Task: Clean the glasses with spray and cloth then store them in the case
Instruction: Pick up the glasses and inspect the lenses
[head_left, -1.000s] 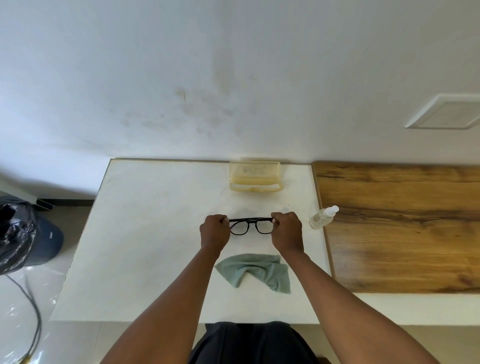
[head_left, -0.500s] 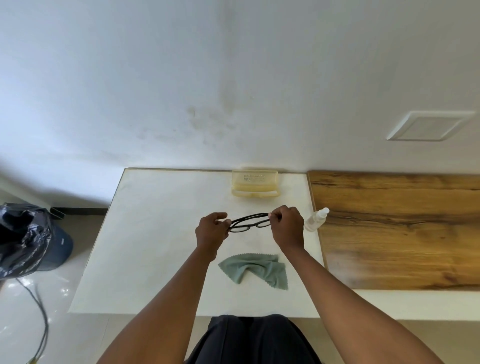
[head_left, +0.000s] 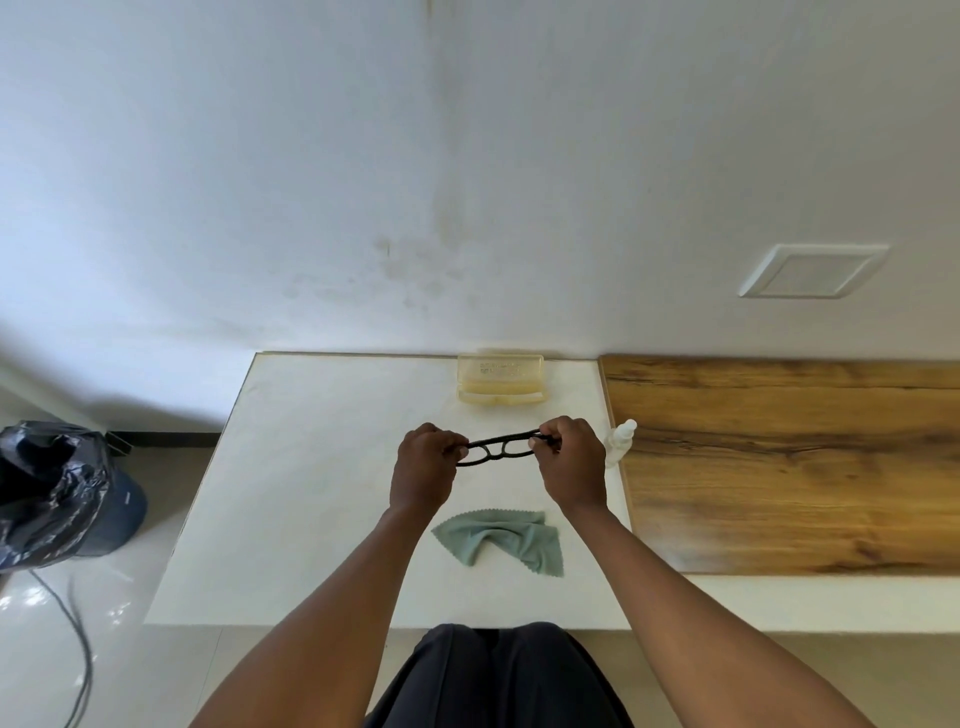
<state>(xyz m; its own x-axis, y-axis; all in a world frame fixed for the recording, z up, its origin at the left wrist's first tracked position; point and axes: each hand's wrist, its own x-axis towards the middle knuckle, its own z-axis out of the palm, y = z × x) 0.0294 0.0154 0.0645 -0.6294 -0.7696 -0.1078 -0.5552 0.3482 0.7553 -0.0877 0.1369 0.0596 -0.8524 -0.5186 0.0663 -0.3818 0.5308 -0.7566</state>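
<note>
Black-framed glasses (head_left: 497, 450) hang in the air above the white table (head_left: 311, 493), tilted with the right end higher. My left hand (head_left: 426, 467) pinches their left end and my right hand (head_left: 571, 460) pinches their right end. Nearer to me, a crumpled green cloth (head_left: 501, 540) lies on the table between my forearms. A small clear spray bottle (head_left: 621, 441) stands just right of my right hand, partly hidden by it. The translucent yellow case (head_left: 501, 378) sits closed at the table's far edge by the wall.
A wooden board (head_left: 789, 462) lies to the right of the white table. On the floor at the left stands a bin with a black bag (head_left: 57, 493), and a cable (head_left: 78, 639) runs beside it. A white wall (head_left: 467, 182) rises behind the table.
Both hands have raised the glasses off the table and tilted them, right end up. My left fingers have closed on the left end again after loosening half a second ago.
</note>
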